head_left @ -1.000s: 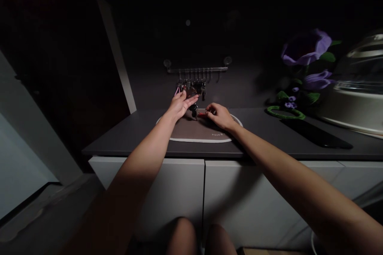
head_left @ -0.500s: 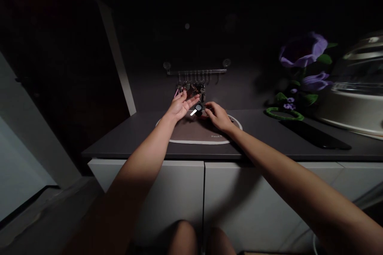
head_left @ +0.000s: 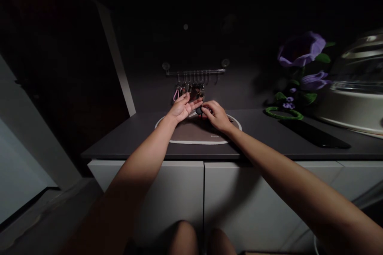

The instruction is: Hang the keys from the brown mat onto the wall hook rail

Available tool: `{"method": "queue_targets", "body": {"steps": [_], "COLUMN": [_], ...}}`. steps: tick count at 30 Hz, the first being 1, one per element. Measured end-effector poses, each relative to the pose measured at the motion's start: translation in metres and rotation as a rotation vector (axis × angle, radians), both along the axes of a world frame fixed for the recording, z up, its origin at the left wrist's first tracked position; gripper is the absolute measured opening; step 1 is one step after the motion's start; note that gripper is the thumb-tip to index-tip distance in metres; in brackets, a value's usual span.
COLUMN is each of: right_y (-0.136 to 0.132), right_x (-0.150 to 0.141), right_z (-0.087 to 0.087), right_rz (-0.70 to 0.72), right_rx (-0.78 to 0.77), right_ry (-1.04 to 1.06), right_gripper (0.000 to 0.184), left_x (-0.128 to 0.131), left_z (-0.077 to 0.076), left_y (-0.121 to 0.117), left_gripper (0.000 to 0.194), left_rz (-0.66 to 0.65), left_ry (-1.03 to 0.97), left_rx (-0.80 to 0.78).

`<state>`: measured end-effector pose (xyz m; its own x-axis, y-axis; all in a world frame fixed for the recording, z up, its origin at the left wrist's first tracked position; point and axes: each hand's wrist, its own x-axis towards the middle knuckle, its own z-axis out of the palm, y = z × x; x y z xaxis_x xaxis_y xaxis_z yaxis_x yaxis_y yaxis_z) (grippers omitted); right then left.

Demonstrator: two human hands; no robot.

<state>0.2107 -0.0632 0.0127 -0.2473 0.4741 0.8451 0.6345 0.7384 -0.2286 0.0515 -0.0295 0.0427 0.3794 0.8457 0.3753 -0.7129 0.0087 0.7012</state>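
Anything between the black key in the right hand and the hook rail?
Yes. Above the black key, held in the right hand, the open left hand has its fingers in the way. Beyond them, the bunch of hanging keys sits under the hook rail.

Dark countertop [head_left: 125, 139] with oval mat [head_left: 196, 135], green loop [head_left: 283, 114], black phone [head_left: 314, 133], domed appliance [head_left: 353, 103]

The black key head [head_left: 199, 110] has shifted rightward and now sits pinched in the fingers of the right hand [head_left: 218, 116].
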Motion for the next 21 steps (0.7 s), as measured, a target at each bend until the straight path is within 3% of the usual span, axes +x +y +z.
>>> {"method": "queue_targets", "body": {"steps": [7, 13, 21], "right_y": [0.002, 0.005, 0.003], "right_x": [0.002, 0.004, 0.007], "right_z": [0.0, 0.002, 0.008], "right_rz": [-0.039, -0.05, -0.048], "right_rx": [0.021, 0.052, 0.034], "right_ry": [0.08, 0.155, 0.306], "right_gripper": [0.021, 0.022, 0.025], "left_x": [-0.001, -0.006, -0.006], "left_z": [0.002, 0.001, -0.007], "left_y": [0.0, 0.012, 0.022], "left_gripper": [0.009, 0.01, 0.012], "left_rz": [0.055, 0.231, 0.386], "left_ry": [-0.007, -0.053, 0.415], "left_rx": [0.001, -0.062, -0.278]}}
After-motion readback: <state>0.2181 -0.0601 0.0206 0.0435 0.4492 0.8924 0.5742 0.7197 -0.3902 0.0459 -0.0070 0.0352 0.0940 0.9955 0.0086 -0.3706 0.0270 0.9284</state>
